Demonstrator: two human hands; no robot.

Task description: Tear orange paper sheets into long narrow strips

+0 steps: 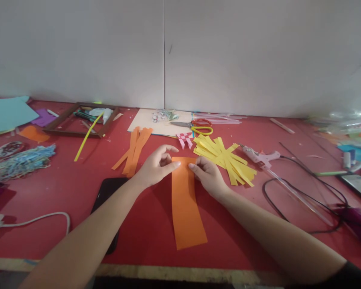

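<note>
A wide orange paper strip (186, 200) hangs upright-tilted in front of me, its lower end towards the table's near edge. My right hand (209, 174) pinches its top right corner, thumb in front and fingers curled behind. At the top left corner, the thumb of my left hand (156, 165) lies on the paper; the index finger stretches above the edge and the other fingers are partly hidden. Narrow orange strips (135, 150) lie beyond my left hand. Past my right hand is a pile of yellow paper strips (227, 158). A small pink-and-white woven paper piece (185, 139) lies between them.
Scissors (195, 125) with red and yellow handles rest on cream sheets (141, 121). A pink glue gun (260, 157) with a black cord lies right. A dark phone (104, 196) sits under my left forearm. A brown frame (55, 131) stands back left, near a yellow strip (86, 142).
</note>
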